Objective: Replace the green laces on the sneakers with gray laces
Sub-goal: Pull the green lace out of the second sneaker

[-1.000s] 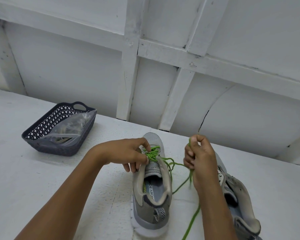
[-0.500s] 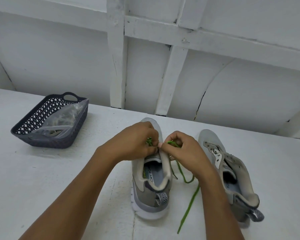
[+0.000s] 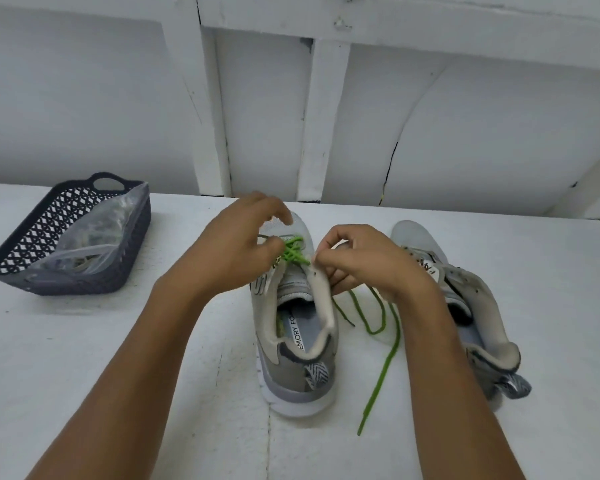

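Green lace (image 3: 382,372): one; sneakers (image 3: 293,372): two.

- The scene is lit evenly and fairly brightly by soft, diffuse light; a cool, bluish cast is given to the white table (image 3: 84,358).
- No glare is produced on the painted surfaces.
- Faint, soft-edged shadows are cast beneath the basket (image 3: 132,258) and around the sole of the left sneaker (image 3: 291,362).
- The fingertips (image 3: 278,211) of the left hand (image 3: 236,244), above the green lace (image 3: 293,252), are smeared by motion blur; the right hand (image 3: 368,261) is rendered sharper.
- Straight wall beams are bowed towards the edges by the wide-angle lens.
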The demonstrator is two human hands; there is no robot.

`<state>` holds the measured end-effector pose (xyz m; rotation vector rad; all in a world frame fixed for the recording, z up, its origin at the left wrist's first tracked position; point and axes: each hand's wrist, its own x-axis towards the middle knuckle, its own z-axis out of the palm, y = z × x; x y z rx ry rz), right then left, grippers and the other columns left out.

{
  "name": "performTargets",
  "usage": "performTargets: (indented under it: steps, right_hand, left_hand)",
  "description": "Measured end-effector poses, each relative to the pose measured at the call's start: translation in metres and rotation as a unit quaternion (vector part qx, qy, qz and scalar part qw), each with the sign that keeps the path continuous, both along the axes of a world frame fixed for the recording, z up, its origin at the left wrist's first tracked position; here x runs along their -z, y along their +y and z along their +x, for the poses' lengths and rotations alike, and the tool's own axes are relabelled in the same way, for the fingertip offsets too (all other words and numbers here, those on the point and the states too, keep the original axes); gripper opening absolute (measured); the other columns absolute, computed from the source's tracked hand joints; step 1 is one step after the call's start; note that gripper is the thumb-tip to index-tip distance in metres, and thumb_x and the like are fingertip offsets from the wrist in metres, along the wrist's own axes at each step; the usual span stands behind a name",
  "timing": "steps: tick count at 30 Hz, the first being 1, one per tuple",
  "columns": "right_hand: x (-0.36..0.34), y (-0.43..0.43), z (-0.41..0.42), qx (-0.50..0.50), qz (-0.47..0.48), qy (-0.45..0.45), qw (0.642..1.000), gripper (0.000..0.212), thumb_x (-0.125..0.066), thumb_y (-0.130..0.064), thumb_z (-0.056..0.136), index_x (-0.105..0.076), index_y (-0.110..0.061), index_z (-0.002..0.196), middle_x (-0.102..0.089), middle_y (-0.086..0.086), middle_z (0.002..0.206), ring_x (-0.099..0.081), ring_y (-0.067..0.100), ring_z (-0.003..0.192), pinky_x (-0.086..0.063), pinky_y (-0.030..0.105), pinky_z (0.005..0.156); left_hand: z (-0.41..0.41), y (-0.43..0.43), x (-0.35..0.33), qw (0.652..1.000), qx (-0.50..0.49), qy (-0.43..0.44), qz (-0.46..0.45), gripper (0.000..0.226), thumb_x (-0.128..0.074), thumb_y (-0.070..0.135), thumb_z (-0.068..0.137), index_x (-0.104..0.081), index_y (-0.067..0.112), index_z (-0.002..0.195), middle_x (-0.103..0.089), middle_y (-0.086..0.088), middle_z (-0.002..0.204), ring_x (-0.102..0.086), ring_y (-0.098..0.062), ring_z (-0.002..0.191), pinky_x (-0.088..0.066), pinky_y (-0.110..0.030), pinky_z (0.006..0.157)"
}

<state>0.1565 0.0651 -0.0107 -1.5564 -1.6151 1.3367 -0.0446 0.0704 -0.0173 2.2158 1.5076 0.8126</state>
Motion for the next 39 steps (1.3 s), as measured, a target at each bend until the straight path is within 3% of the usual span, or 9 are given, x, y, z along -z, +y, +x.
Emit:
performTargets:
  steps: [6, 9, 15, 20, 23, 26, 30, 34, 39]
  right_hand:
    - [-0.001, 0.003, -0.001, 0.003, -0.004, -0.005, 1.000, 0.013, -0.055, -0.002, 0.086, -0.060, -0.003, 0.097, -0.069, 0.015, 0.072, -0.070, 0.028, 0.065, -0.062, 0.039, 0.065]
    - [0.001, 0.002, 0.000, 0.015, -0.004, -0.001, 1.000, 0.013, -0.055, -0.002, 0.086, -0.060, -0.002, 0.097, -0.068, 0.015, 0.072, -0.069, 0.028, 0.064, -0.062, 0.039, 0.064]
    - [0.005, -0.003, 0.006, 0.039, -0.011, 0.020, 0.999, 0.008, -0.056, -0.001, 0.085, -0.062, -0.003, 0.090, -0.064, 0.009, 0.065, -0.065, 0.021, 0.058, -0.062, 0.038, 0.064]
    - [0.004, -0.003, 0.000, 0.041, -0.010, 0.027, 0.999, 0.009, -0.058, -0.004, 0.084, -0.063, -0.002, 0.091, -0.068, 0.015, 0.073, -0.070, 0.026, 0.065, -0.062, 0.039, 0.067]
    - [0.005, -0.004, -0.001, 0.040, -0.006, 0.022, 0.999, 0.007, -0.058, -0.004, 0.084, -0.063, -0.003, 0.090, -0.070, 0.015, 0.075, -0.072, 0.029, 0.070, -0.063, 0.042, 0.070]
    - [0.006, -0.006, 0.000, 0.045, 0.000, 0.017, 0.999, 0.010, -0.057, -0.004, 0.086, -0.063, 0.000, 0.092, -0.069, 0.014, 0.075, -0.069, 0.022, 0.065, -0.063, 0.040, 0.069]
    - [0.007, -0.008, 0.001, 0.046, -0.002, 0.017, 0.999, 0.011, -0.058, -0.005, 0.087, -0.064, 0.001, 0.095, -0.068, 0.012, 0.075, -0.066, 0.018, 0.062, -0.061, 0.034, 0.065]
    - [0.007, -0.009, 0.000, 0.052, -0.003, 0.025, 0.998, 0.007, -0.058, -0.004, 0.087, -0.064, -0.002, 0.090, -0.066, 0.011, 0.074, -0.064, 0.017, 0.060, -0.062, 0.035, 0.067]
    - [0.006, -0.009, -0.001, 0.049, -0.004, 0.024, 0.998, 0.007, -0.059, -0.004, 0.086, -0.064, -0.004, 0.089, -0.066, 0.009, 0.071, -0.064, 0.018, 0.061, -0.062, 0.038, 0.069]
  left_hand:
    - [0.022, -0.005, 0.007, 0.993, 0.096, 0.069, 0.005, 0.011, -0.071, 0.029, 0.087, -0.073, 0.020, 0.094, -0.064, 0.004, 0.103, -0.058, -0.015, 0.098, -0.047, -0.036, 0.083]
    - [0.016, -0.008, -0.003, 0.987, 0.082, -0.136, -0.020, 0.009, -0.074, 0.025, 0.087, -0.073, 0.016, 0.087, -0.072, 0.008, 0.094, -0.065, -0.010, 0.096, -0.049, -0.030, 0.090]
    - [0.003, -0.003, -0.002, 0.865, 0.081, -0.468, -0.160, 0.013, -0.066, 0.014, 0.079, -0.057, 0.008, 0.073, -0.063, -0.008, 0.058, -0.068, -0.033, 0.070, -0.053, -0.051, 0.088]
    - [0.010, -0.004, 0.000, 0.969, 0.054, -0.193, -0.144, 0.017, -0.073, 0.039, 0.085, -0.064, 0.028, 0.095, -0.061, 0.008, 0.066, -0.057, -0.007, 0.066, -0.043, -0.021, 0.066]
    - [0.015, -0.008, -0.002, 0.993, 0.076, 0.025, -0.091, 0.012, -0.072, 0.039, 0.086, -0.068, 0.033, 0.095, -0.060, 0.014, 0.095, -0.054, -0.003, 0.090, -0.044, -0.027, 0.080]
    - [0.020, -0.008, -0.002, 0.991, 0.072, 0.095, -0.058, 0.008, -0.069, 0.032, 0.089, -0.069, 0.030, 0.096, -0.057, 0.010, 0.101, -0.051, -0.011, 0.097, -0.043, -0.033, 0.086]
    - [0.016, -0.011, -0.008, 0.979, 0.071, -0.168, -0.092, 0.005, -0.065, 0.016, 0.093, -0.065, 0.019, 0.088, -0.070, 0.009, 0.091, -0.065, -0.010, 0.094, -0.049, -0.032, 0.083]
    - [0.001, -0.011, -0.021, 0.876, 0.083, -0.458, -0.128, 0.009, -0.056, 0.015, 0.098, -0.052, 0.014, 0.090, -0.069, -0.008, 0.069, -0.071, -0.033, 0.072, -0.056, -0.044, 0.081]
    - [-0.002, -0.006, -0.016, 0.914, 0.029, -0.386, -0.123, 0.014, -0.062, 0.016, 0.096, -0.059, 0.018, 0.083, -0.050, -0.001, 0.065, -0.039, -0.014, 0.048, -0.037, -0.026, 0.053]
